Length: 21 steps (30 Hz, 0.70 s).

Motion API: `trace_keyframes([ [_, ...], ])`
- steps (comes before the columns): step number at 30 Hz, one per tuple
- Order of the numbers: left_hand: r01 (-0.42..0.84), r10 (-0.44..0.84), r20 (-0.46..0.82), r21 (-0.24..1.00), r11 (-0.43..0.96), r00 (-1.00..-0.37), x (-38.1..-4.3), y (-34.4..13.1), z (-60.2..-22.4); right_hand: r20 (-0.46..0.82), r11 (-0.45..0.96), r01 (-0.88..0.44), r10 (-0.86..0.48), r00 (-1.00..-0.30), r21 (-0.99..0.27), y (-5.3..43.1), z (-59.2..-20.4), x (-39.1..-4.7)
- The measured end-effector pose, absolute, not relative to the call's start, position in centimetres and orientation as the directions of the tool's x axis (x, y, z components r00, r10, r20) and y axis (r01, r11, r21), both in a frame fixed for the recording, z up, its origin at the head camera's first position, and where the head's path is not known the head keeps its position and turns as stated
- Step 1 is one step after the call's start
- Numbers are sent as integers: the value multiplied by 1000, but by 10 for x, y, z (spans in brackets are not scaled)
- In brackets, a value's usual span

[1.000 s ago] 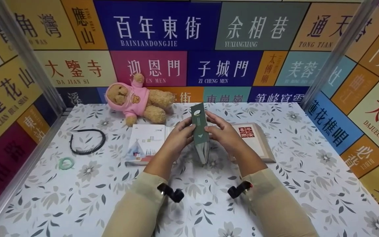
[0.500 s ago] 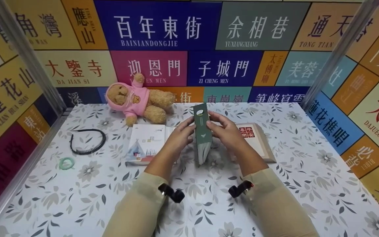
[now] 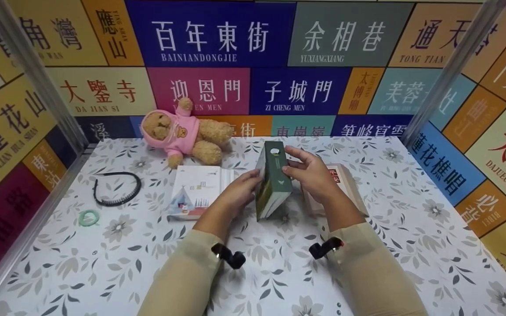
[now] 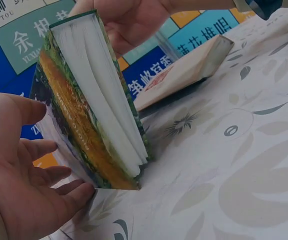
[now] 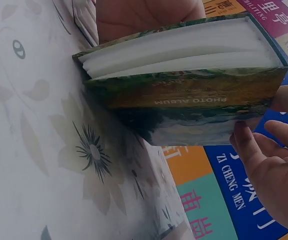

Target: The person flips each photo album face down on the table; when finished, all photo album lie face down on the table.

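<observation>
Between my hands a green photo album [image 3: 279, 171] stands on edge with its spine up and its covers slightly spread. Painted covers and white pages show in the left wrist view, where its lower corner meets or nearly meets the tablecloth. "PHOTO ALBUM" is printed on one cover [image 5: 194, 97]. My right hand [image 3: 314, 175] holds the album at the spine side, thumb against the spine; some of its fingers are hidden. My left hand [image 3: 240, 191] is at the opposite cover, loosely bent fingers [image 4: 51, 175] beside it and a fingertip touching or nearly touching it.
A white book with a tent picture [image 3: 196, 193] lies to the left, and a beige book with red characters [image 3: 345, 188] to the right, partly behind my right hand. Farther off are a pink-hooded teddy bear [image 3: 187, 136], a black headband [image 3: 139, 188] and a green ring [image 3: 88, 210].
The album has turned and shifted a little right, showing more of its left cover and its pages. My right hand has moved right with it; my left fingers have loosened from the spine side.
</observation>
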State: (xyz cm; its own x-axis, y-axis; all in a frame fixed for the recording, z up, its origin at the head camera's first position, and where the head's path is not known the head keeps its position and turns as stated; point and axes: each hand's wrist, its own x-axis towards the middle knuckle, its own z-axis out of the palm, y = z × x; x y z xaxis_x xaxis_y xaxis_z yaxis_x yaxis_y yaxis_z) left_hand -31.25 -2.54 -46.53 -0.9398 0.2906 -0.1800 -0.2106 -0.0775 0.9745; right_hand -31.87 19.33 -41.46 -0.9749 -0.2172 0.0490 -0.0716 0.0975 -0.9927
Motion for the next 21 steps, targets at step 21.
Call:
trace_keyframes([
  [21,-97,215,-189,922,376,-958,-313,-37,-461,-75,260,27,-176,-982,-965,214,-441,-338],
])
